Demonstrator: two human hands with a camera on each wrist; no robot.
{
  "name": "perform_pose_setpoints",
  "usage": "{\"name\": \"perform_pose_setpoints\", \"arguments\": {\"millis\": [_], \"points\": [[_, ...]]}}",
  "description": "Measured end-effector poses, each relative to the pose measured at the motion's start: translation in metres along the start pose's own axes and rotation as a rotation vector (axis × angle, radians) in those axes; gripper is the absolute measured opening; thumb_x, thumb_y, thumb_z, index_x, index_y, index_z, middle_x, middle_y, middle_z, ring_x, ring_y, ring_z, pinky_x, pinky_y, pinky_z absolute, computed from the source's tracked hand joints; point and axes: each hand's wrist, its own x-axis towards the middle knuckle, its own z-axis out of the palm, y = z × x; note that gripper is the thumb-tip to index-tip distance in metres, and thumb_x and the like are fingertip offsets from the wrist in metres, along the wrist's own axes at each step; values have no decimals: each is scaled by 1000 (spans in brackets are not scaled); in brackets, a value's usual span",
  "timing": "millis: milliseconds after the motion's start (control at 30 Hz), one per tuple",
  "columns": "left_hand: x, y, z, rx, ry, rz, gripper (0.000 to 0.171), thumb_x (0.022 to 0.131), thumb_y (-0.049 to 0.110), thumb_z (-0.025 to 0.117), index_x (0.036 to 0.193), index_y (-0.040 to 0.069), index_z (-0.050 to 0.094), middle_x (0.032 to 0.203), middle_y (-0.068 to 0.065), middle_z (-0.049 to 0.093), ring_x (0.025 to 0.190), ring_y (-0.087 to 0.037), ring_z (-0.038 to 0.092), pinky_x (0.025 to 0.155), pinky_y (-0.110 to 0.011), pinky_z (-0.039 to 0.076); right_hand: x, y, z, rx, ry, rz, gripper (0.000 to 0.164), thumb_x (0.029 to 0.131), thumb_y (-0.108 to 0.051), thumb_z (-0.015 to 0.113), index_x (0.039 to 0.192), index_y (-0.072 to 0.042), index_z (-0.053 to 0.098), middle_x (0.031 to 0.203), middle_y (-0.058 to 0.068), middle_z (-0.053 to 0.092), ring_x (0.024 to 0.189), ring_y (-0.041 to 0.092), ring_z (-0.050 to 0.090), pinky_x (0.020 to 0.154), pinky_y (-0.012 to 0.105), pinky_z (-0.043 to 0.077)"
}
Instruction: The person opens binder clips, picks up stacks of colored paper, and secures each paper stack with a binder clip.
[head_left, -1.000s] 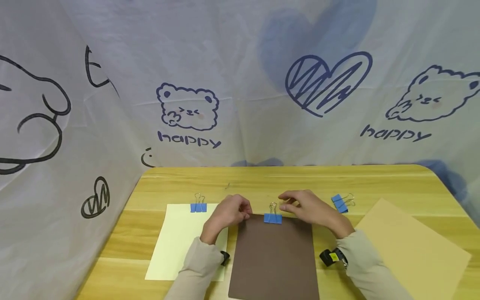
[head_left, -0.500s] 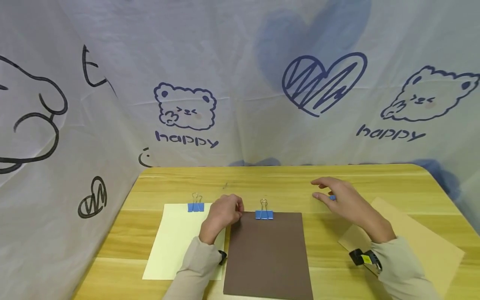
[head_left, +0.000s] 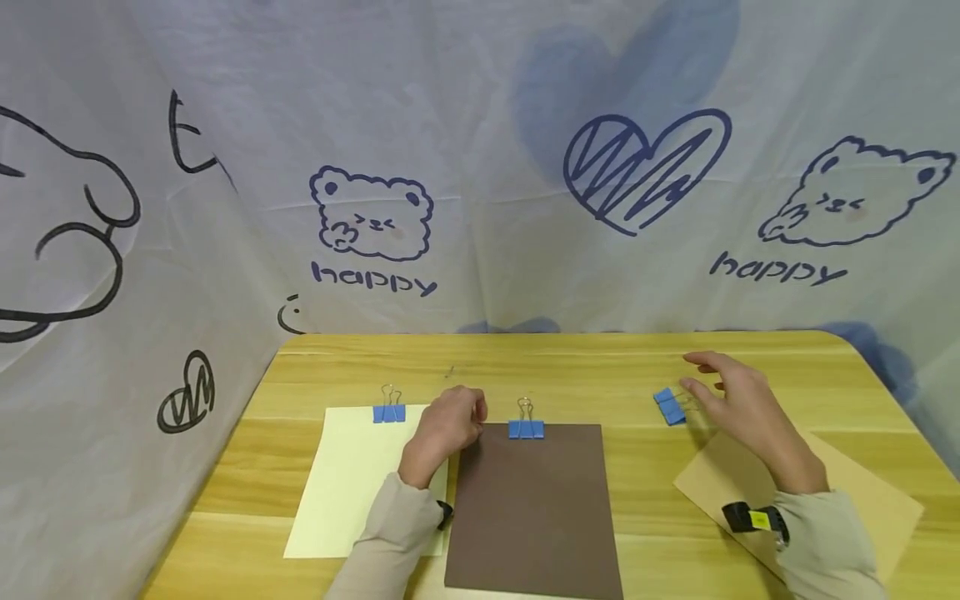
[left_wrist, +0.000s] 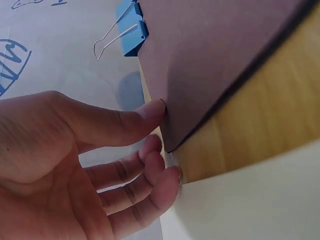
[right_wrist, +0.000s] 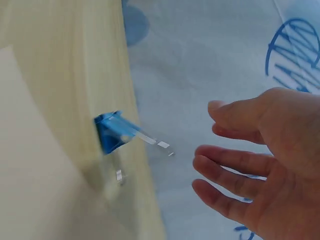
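Loose clip (head_left: 670,407) lies on the table (head_left: 600,371), just off the right hand (head_left: 742,408) at its 9 o'clock; that grip is loosely spread and holds nothing. At the 11 o'clock corner of the dark sheet (head_left: 534,517), the left hand (head_left: 450,421) touches the edge, fingers bent; whether it pinches, I cannot tell. This sheet has its clip (head_left: 526,429) at 12 o'clock; the tan sheet (head_left: 727,475) lies toward 3. Fetching the loose clip seems the step in hand, calling for thumb and fingers to close on it.

left hand (head_left: 447,419): fingers (left_wrist: 150,202) bent inward; right hand (head_left: 738,408): fingers loosely curved, slightly apart
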Motion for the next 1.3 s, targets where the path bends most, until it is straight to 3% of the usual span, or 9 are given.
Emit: {"name": "perform_pose_setpoints", "arguments": {"millis": [300,467,700,933,1033,1133,1167,1233,1300], "points": [[-2,4,-9,-71,-26,-19,12,88,3,78,94,9,70,83,-1,63,69,-18,58,60,-34,50,-6,17,9,9,-17,139,42,104,-21,63,131,10,58,124,35,62,107,52,63,83,62,54],[-9,9,-13,-77,-17,-10,9,91,6,77,95,9,70,85,-3,65,68,-18,58,59,-33,50,-6,18,18,5,-49,188,35,104,-23,63,120,8,63,114,29,68,104,47,65,80,57,54],[-16,27,-18,-111,33,124,5,93,7,75,94,9,70,87,-3,67,74,-18,61,63,-32,51,-9,15,21,12,-58,210,17,103,-15,63,105,2,65,100,20,70,97,43,66,74,50,54],[-18,57,-26,-141,64,180,5,94,12,75,93,13,71,85,3,66,74,-14,60,65,-29,51,0,17,10,56,-136,221,22,107,-17,54,108,5,59,103,24,67,98,44,64,73,46,52],[-14,74,-24,-138,39,214,4,96,14,74,94,14,70,84,4,65,73,-11,58,65,-26,49,1,20,0,79,-168,193,25,110,-18,47,111,6,54,104,26,65,103,49,62,75,47,52],[-6,93,-17,-143,-18,251,3,98,15,72,98,13,70,86,5,65,71,-9,56,64,-22,46,-2,22,-14,121,-203,182,26,112,-19,41,113,6,50,107,29,65,104,51,64,74,39,55],[-3,99,-14,-143,-43,263,4,99,16,70,101,12,71,87,6,66,72,-8,56,64,-21,46,-4,23,-18,127,-208,182,26,112,-19,41,113,6,49,108,30,65,103,49,65,72,34,54],[4,109,-4,-146,-95,280,8,101,15,68,106,11,71,89,6,66,72,-7,56,64,-20,46,-9,25,-26,158,-223,184,25,112,-18,42,113,7,49,110,32,65,96,33,72,69,26,55],[10,118,7,-154,-145,284,12,102,15,66,112,10,71,89,6,67,72,-5,57,64,-18,46,-14,26,-34,146,-232,200,28,111,-19,46,116,8,50,112,33,64,95,32,71,70,28,56]]}}
